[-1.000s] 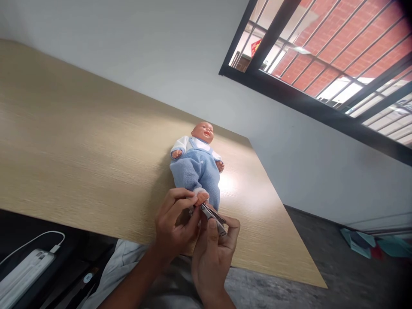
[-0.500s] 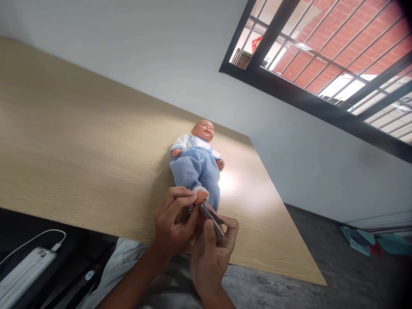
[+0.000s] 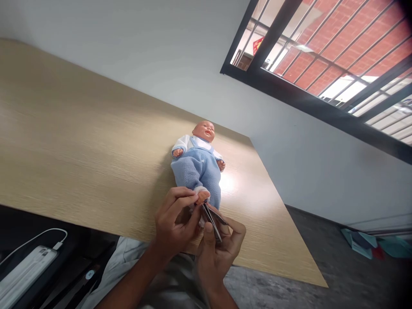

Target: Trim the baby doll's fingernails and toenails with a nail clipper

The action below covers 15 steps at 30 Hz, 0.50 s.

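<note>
On its back on the wooden table lies a baby doll [image 3: 200,165] in blue fleece overalls and a white top, its feet toward me. My left hand [image 3: 176,216] is closed around one of the doll's feet [image 3: 203,196], thumb below and fingertips at its side. Between the thumb and fingers of my right hand [image 3: 219,246] is a metal nail clipper [image 3: 212,223], its lever raised. The clipper's tip is at the toes of that foot; whether it touches them I cannot tell. My right hand partly hides the doll's other leg.
The pale table [image 3: 96,150] runs far to the left against a grey wall [image 3: 135,47]. A barred window [image 3: 322,56] is at upper right. At lower left a white power bank [image 3: 27,274] with a cable lies on something black.
My right hand has turned and shifted slightly right, so the nail clipper shows more edge-on. My left hand keeps its hold on the doll's foot.
</note>
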Available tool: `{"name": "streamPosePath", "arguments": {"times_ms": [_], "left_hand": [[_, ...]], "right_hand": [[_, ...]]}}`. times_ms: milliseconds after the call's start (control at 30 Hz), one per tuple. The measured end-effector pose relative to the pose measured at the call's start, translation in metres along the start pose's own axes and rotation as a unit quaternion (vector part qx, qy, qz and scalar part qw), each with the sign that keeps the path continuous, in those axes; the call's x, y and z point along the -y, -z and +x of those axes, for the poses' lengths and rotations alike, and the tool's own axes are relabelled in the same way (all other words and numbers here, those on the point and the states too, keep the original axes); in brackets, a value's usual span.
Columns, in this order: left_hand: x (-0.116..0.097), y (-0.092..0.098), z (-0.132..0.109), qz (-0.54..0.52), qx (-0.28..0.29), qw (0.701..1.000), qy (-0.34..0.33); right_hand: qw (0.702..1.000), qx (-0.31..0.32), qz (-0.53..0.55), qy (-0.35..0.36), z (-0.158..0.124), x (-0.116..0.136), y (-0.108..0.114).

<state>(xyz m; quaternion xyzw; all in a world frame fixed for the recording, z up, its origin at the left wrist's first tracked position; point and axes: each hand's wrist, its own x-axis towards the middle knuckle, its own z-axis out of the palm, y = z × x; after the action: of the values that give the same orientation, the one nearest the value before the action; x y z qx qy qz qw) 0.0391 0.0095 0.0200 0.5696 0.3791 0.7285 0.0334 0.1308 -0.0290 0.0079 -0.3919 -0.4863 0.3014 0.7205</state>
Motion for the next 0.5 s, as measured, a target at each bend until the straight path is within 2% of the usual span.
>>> {"name": "streamPosePath", "arguments": {"times_ms": [100,233,400,500], "left_hand": [[0.001,0.001,-0.003,0.013,-0.006,1.0,0.007],[0.002,0.004,-0.004,0.017,0.004,1.0,0.003],[0.005,0.008,-0.005,0.017,0.031,0.999,-0.006],[0.006,0.009,-0.005,0.016,0.035,0.999,-0.008]], "right_hand": [[1.0,0.013,-0.009,0.015,0.004,0.005,0.0],[1.0,0.02,0.01,-0.004,0.003,0.003,0.002],[0.994,0.005,0.045,-0.095,-0.004,-0.004,0.006],[0.991,0.0,0.051,-0.121,-0.006,-0.005,0.004]]}}
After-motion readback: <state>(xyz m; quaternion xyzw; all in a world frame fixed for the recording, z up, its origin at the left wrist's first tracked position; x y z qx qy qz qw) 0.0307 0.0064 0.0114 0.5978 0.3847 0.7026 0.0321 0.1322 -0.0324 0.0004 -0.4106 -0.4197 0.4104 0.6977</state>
